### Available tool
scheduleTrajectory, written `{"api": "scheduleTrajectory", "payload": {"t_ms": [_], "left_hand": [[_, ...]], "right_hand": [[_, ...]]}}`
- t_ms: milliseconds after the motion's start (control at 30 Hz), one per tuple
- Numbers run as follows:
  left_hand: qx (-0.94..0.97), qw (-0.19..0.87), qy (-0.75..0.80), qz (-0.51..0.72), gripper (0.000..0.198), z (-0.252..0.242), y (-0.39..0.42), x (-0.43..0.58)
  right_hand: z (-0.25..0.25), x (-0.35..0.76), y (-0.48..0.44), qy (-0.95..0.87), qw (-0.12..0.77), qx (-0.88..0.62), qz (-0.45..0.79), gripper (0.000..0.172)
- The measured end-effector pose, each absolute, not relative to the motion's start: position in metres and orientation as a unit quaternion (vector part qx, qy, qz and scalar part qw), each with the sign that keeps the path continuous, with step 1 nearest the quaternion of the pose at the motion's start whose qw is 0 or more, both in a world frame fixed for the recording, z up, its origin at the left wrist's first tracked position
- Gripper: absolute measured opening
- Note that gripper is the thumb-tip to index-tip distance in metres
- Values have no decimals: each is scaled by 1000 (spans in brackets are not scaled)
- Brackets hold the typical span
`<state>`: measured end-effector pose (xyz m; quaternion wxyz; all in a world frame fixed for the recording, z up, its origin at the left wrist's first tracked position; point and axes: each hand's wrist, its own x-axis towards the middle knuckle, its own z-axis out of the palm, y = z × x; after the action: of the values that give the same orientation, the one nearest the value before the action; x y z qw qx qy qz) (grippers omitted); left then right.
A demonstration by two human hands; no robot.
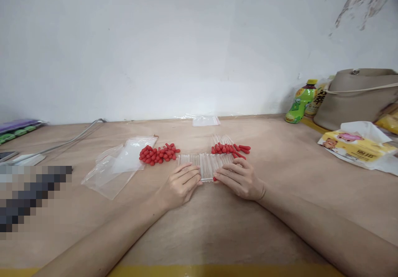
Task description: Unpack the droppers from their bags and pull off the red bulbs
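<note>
A row of clear glass dropper tubes (202, 165) lies side by side on the table between my hands. My left hand (183, 184) is closed at the near left of the row, its fingertips at the end of one clear tube (207, 181) lying crosswise. At that tube's right end, a red rubber bulb (214, 178) shows partly under the fingertips of my right hand (241, 179), which pinches it. My fingers hide how tube and bulb meet. Behind the row, several droppers (224, 147) have red bulbs on clear stems. A pile of loose red bulbs (158, 154) sits beyond my left hand.
Clear plastic bags (116, 165) lie left of the bulb pile, and another small bag (205, 121) is near the wall. A grey cable (71, 139) crosses the left side. At the right are a green bottle (301, 102), a beige bag (351, 98) and a tissue pack (357, 146).
</note>
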<state>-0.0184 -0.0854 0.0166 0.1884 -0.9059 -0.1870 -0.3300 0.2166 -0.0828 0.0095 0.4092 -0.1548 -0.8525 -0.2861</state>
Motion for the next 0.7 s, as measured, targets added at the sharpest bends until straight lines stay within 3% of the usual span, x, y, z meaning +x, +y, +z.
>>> {"api": "scheduleTrajectory", "payload": {"t_ms": [133,267,500,700], "left_hand": [[-881,182,-223,-376,13,13,-76,-32],[-845,179,-294,-408,16,8,-64,-40],[-836,157,-349,-392,40,7,-62,-37],[-841,161,-302,-419,34,5,-63,-36]], "right_hand": [[5,236,-70,-815,467,-249,-236,7],[0,262,-50,-737,528,-411,-91,14],[-1,284,-34,-644,486,-591,0,22],[5,280,-41,-646,421,-633,71,12]]}}
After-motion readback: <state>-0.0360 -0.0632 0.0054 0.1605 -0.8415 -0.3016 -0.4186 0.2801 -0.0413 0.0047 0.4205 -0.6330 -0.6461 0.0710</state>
